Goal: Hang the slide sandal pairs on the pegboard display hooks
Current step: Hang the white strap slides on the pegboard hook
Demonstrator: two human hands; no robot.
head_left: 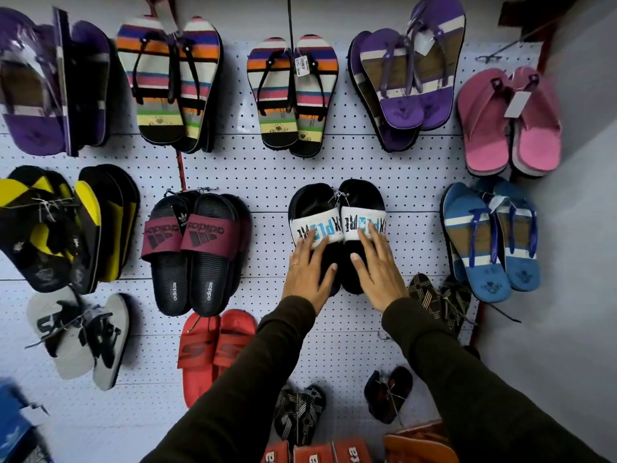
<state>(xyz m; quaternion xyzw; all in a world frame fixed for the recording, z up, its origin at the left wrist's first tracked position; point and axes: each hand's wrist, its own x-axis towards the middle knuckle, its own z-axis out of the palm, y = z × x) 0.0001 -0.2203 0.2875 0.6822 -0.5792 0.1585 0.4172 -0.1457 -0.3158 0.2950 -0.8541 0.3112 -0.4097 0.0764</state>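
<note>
Both hands lie flat, fingers spread, gripping nothing: left hand (309, 272) on the left slide, right hand (377, 272) on the right slide of the black sandal pair (337, 228), just right of frame centre on the pegboard (267, 168). Judged step: seating and squaring the pair on its hook, which is hidden behind the upper ends. Press evenly so both soles lie flush and level; let go gently, since a sideways nudge could swing the pair toward the maroon slides (193, 248) at its left. Footbeds black; white straps (319, 230) carry black and blue lettering; a tie joins the slides at top.
</note>
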